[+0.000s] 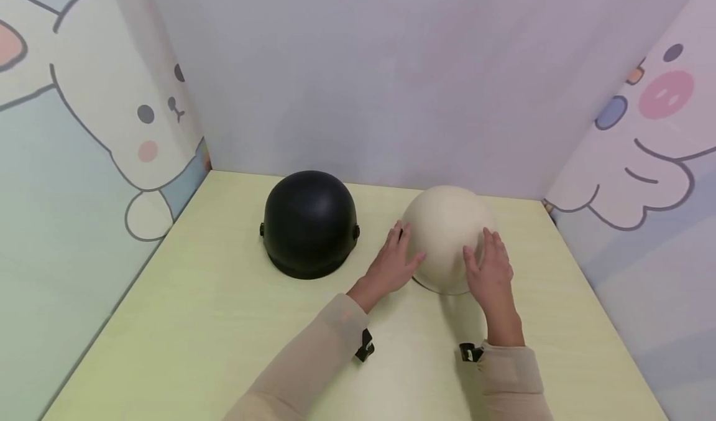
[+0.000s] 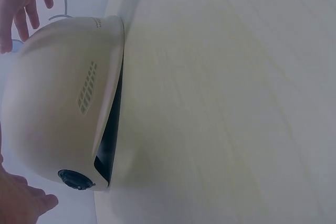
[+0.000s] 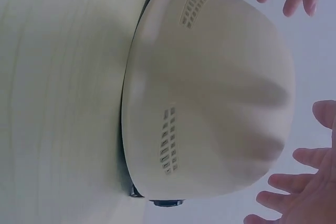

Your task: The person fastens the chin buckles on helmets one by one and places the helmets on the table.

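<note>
Cream helmet sits between the left hand and right hand, both spread.

My sleeves beige; cream helmet, gridded vents; black helmet. Pale yellow-green surface, lilac back wall, cartoon-printed pale-blue side wall.

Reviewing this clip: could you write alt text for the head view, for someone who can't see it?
A person's bare left hand and right hand, fingers spread, flank a smooth, cream, dome-shaped helmet on a pale yellow-green tabletop. A glossy black, rounded helmet sits to its left.
</note>
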Demonstrator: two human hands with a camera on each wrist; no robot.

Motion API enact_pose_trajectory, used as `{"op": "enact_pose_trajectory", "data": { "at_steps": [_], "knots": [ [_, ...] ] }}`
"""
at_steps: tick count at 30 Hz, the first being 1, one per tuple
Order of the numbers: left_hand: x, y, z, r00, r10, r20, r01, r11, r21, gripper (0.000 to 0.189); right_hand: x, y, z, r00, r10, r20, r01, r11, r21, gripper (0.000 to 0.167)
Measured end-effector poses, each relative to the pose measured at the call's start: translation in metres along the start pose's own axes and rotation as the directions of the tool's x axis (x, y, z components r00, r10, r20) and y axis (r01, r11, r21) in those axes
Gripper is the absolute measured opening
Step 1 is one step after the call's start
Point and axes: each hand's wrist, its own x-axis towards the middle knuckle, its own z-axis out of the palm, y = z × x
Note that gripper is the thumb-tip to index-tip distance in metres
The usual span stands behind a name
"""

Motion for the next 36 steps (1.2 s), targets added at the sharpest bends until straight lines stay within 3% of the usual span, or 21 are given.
{"op": "enact_pose_trajectory", "data": {
  "at_steps": [12,23,30,36],
  "knots": [
    [0.013,0.006,0.012,0.999,0.008,-0.046,-0.01,1.0,-0.03,0.078,0.007,0.022,-0.002,0.999,0.042,0.013,-0.044,0.989,0.139,0.069],
    [0.021,0.001,0.022,0.997,-0.011,-0.077,0.005,0.997,-0.079,0.083,0.012,0.039,0.004,0.993,0.101,0.068,-0.116,0.953,0.281,0.079],
    [0.024,0.001,0.027,0.998,0.004,-0.067,-0.011,0.995,-0.101,0.083,0.017,0.045,0.006,0.978,0.132,0.162,-0.186,0.903,0.387,0.091],
    [0.025,0.002,0.03,0.998,0.007,-0.07,-0.014,0.995,-0.101,0.083,0.016,0.05,0.008,0.97,0.146,0.194,-0.222,0.856,0.467,0.093]
  ]
}}
